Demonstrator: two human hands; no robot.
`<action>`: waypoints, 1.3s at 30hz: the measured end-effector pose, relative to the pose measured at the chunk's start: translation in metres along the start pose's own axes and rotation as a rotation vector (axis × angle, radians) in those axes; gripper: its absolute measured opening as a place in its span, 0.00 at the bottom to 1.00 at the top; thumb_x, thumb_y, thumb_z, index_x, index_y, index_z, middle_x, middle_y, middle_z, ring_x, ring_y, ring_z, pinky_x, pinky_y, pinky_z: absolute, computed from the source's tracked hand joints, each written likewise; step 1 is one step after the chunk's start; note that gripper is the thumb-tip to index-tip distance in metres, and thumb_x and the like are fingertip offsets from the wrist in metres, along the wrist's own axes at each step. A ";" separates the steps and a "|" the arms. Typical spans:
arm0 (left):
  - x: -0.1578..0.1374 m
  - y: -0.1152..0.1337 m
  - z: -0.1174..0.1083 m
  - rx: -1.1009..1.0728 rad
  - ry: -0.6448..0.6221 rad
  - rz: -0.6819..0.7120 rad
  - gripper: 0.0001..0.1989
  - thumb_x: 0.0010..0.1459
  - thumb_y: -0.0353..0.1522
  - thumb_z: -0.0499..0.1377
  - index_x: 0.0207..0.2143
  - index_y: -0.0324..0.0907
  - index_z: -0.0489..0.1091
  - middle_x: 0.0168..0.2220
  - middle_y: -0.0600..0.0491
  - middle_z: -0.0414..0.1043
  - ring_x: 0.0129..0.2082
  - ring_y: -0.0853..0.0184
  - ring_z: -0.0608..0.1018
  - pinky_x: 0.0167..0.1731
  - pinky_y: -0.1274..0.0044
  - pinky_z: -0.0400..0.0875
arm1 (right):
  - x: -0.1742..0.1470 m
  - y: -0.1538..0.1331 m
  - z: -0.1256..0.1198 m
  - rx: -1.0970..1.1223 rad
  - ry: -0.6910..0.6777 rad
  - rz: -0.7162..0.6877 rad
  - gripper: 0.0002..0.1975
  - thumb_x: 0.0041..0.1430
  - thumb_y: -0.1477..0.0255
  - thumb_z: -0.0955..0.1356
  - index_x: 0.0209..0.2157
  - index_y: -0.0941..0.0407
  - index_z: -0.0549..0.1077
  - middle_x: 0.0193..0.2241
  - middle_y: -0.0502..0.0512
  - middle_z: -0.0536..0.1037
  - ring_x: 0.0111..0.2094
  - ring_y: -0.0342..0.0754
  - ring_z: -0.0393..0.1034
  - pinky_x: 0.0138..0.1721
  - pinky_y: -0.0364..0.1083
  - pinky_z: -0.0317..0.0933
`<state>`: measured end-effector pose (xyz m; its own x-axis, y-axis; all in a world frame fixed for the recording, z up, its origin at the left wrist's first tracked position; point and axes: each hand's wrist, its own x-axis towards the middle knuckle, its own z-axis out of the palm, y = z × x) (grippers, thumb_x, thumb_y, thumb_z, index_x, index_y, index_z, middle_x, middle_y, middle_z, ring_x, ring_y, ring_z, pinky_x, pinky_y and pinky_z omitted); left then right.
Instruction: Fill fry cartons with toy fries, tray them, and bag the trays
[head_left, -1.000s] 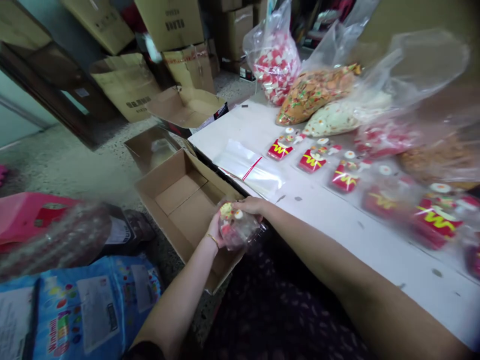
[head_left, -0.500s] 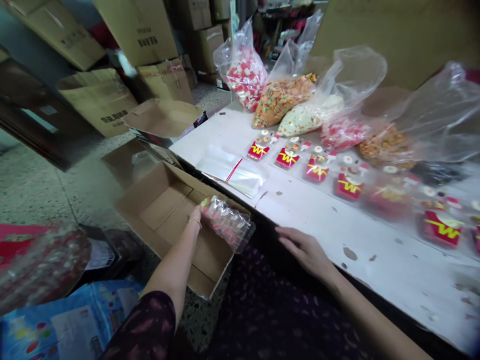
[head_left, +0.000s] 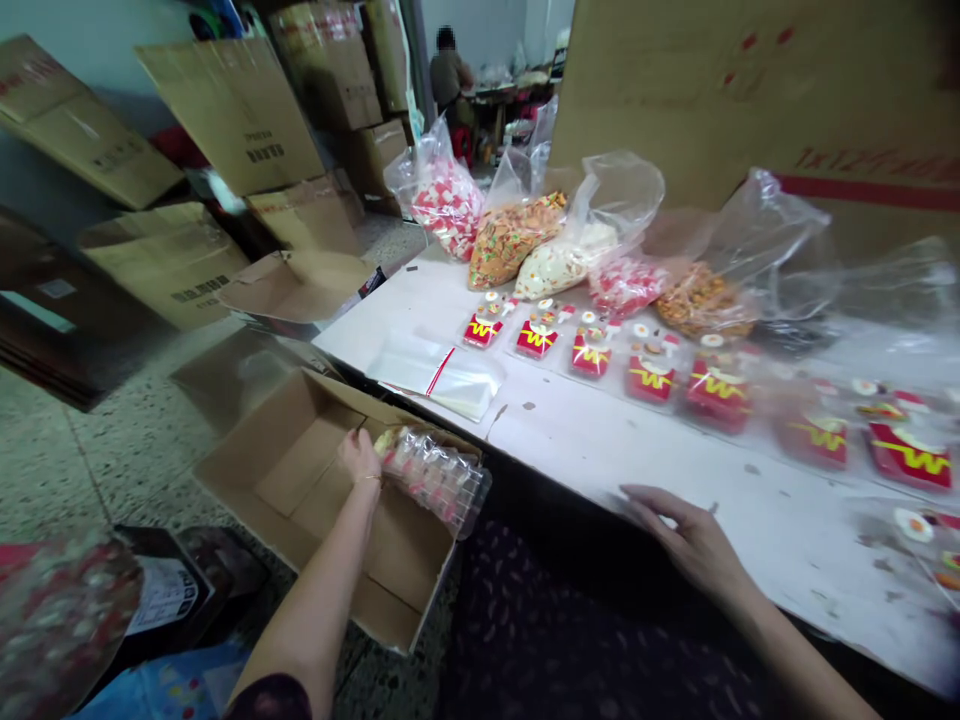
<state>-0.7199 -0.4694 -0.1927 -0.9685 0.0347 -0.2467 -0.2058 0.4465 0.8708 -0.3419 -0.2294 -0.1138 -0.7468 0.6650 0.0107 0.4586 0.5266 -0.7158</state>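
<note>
L hand (head_left: 360,458) curled by clear pks (head_left: 439,478), grip unclear, R hand (head_left: 679,535) part-spread, red pks (head_left: 651,380) w/ yellow M-like marks, ctn (head_left: 840,110) "1x12…"

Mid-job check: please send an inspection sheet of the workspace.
Surface: white table, with dark worn patches.
Job's things: row of clear packs at the table side of the open cardboard box; red-and-yellow packs lined up on the table; filled clear bags behind them; red-striped clear sleeves near the box.
Clutter: blue package and red-and-clear heap, lower left.
Left hand: over the box's inside, by the row's end; contact unclear.
Right hand: open at the table's near edge, no item seen in it.
Cables: nothing seen.
Surroundings: stacked cartons; a person in the background.
</note>
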 end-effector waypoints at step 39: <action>-0.149 0.145 0.171 0.559 -0.730 1.036 0.04 0.45 0.33 0.55 0.21 0.43 0.67 0.28 0.51 0.67 0.31 0.65 0.69 0.37 0.75 0.64 | -0.061 0.076 -0.125 -0.315 -0.055 0.028 0.27 0.51 0.67 0.64 0.54 0.54 0.62 0.56 0.57 0.60 0.56 0.51 0.55 0.55 0.51 0.51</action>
<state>-0.5817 -0.2567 -0.1026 -0.3160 0.9449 0.0857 0.8056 0.2195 0.5502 -0.2009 -0.1634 -0.0815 -0.7530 0.6561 -0.0496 0.5992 0.6527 -0.4636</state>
